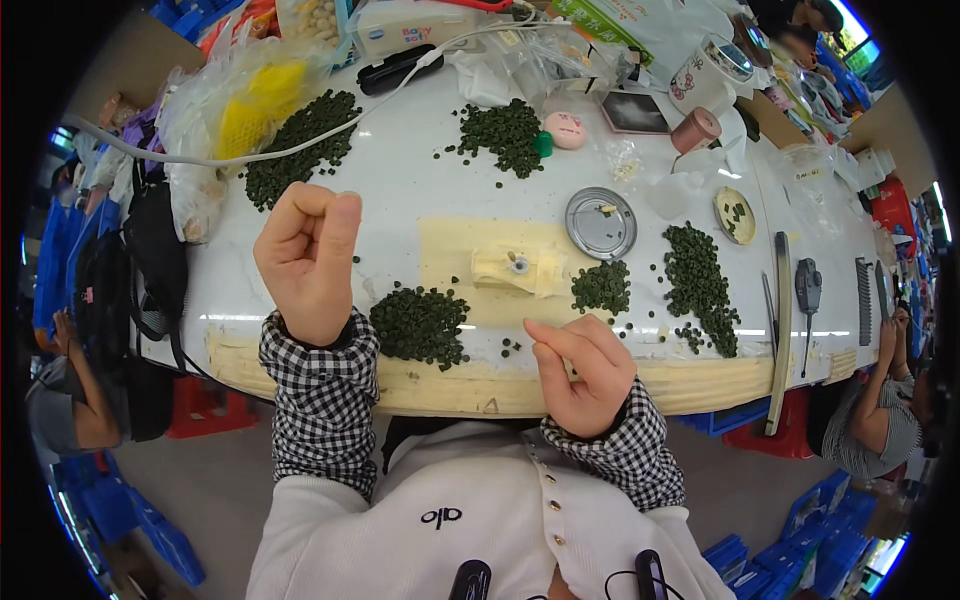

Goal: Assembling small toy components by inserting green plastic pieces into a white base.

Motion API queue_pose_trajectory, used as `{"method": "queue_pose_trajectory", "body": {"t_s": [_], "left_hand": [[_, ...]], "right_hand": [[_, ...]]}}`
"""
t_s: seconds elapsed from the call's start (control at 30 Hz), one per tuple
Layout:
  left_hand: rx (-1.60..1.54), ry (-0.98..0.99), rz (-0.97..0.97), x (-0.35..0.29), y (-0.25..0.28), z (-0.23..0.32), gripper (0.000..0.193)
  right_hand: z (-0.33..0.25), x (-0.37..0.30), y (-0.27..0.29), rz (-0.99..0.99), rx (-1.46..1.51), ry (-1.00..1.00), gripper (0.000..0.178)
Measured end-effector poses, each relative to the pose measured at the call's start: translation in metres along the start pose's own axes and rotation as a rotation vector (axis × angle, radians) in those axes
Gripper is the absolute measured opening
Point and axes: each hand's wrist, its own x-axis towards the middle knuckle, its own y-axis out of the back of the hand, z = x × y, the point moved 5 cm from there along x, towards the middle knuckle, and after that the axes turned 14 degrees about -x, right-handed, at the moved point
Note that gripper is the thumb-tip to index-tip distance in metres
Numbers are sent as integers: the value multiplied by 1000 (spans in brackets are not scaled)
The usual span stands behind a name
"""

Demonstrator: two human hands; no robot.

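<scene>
My left hand (310,250) is raised above the table's left part, thumb pressed to the curled fingers; whatever it may hold is hidden. Lower and to the right, my right hand (590,375) pinches thumb and forefinger together near the front edge, and anything between them is too small to name. Between and beyond the hands stands a small block wrapped in yellow tape (490,268) with a metal post (519,265) on top. Small dark green round pieces lie in a heap (420,325) beside my left forearm. A smaller heap (601,288) lies just beyond my right hand.
More green pieces form heaps at the back (500,135), back left (305,145) and right (698,280). A round metal lid (600,223), a screwdriver (808,290) and a cup (708,75) stand or lie rightward. A white cable (250,158) crosses the back left.
</scene>
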Motion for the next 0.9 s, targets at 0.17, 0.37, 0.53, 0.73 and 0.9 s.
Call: {"method": "queue_pose_trajectory", "body": {"t_s": [0.17, 0.37, 0.53, 0.73, 0.9], "left_hand": [[326, 122, -585, -16, -34, 19, 15], [562, 14, -878, -72, -47, 9, 19], [615, 8, -851, -79, -48, -1, 15], [568, -12, -857, -78, -49, -5, 17], [406, 141, -611, -68, -47, 7, 14]], "right_hand": [[-4, -4, 9, -16, -34, -48, 27], [0, -5, 28, -19, -75, -200, 19], [11, -12, 46, 12, -228, -194, 17], [20, -26, 38, -49, -386, -179, 17], [14, -24, 18, -100, -521, -75, 16]]}}
